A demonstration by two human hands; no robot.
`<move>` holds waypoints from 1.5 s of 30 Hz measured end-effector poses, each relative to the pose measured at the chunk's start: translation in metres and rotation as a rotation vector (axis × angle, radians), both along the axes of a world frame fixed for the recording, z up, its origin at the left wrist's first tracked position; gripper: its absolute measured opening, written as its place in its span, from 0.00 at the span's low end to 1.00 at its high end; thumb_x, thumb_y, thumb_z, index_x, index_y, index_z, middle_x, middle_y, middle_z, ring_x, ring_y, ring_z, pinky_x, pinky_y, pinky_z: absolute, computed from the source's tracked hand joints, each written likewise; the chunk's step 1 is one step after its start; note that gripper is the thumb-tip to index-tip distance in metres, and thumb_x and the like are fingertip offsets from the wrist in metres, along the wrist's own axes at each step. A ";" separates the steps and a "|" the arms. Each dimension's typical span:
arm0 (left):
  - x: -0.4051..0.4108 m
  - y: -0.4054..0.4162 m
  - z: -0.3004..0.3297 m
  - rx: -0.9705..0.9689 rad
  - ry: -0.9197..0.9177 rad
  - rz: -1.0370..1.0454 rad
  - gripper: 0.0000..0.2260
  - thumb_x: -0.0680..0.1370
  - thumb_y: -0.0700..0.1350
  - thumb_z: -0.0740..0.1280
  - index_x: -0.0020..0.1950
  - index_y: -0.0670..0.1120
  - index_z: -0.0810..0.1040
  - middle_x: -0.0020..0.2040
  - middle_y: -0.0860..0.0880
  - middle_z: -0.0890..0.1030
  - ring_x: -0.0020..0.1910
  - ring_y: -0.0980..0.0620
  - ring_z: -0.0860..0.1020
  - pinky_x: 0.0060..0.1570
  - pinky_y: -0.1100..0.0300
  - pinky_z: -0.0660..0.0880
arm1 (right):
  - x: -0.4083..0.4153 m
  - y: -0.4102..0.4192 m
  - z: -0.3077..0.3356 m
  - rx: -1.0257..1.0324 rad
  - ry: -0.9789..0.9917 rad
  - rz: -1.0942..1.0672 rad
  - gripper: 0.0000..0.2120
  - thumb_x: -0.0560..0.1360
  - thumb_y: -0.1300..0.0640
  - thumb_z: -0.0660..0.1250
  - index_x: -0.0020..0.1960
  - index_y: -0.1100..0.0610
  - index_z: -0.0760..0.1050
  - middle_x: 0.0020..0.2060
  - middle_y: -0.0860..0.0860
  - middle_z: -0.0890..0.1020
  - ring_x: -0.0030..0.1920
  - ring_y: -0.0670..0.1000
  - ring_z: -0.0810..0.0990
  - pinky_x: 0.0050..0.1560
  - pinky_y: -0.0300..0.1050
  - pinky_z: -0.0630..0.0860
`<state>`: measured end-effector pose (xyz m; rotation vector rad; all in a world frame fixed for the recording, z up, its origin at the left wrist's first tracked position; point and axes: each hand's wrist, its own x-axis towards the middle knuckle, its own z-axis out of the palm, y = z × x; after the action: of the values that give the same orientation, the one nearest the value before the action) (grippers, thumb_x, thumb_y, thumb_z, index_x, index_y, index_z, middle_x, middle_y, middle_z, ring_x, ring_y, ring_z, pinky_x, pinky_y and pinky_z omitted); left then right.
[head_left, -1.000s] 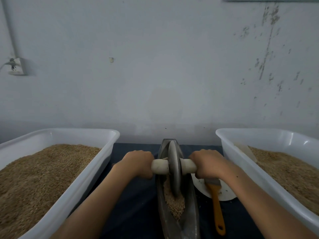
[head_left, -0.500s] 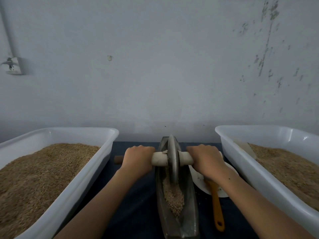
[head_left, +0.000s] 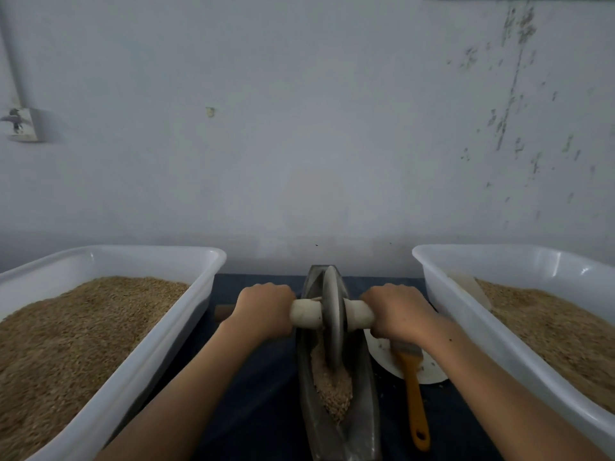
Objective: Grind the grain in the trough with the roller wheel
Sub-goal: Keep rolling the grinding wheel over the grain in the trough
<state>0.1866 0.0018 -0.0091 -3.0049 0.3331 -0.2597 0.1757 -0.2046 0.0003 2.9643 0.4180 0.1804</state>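
Roller wheel stands upright on edge in the metal trough, centre of the dark table, its rim down in the grain. Pale axle handle runs thru the wheel, left to right. Left hand clenched round the handle's left part, right hand round the right part; knuckles up, fingers wrapped over & under, wheel between the 2 fists. White tubs of grain each side: left tub, right tub. Orange-handled brush lies on a white plate, just right of the trough.
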 end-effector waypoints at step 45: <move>0.002 0.000 -0.009 -0.025 -0.201 -0.005 0.10 0.75 0.49 0.65 0.55 0.51 0.73 0.51 0.49 0.79 0.50 0.48 0.77 0.43 0.57 0.67 | 0.002 0.000 -0.005 0.007 -0.140 -0.011 0.09 0.75 0.55 0.65 0.54 0.51 0.73 0.49 0.50 0.80 0.47 0.52 0.78 0.42 0.43 0.65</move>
<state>0.1887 0.0015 -0.0182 -2.9676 0.3202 -0.5657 0.1778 -0.2046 -0.0050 2.9365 0.3832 0.3865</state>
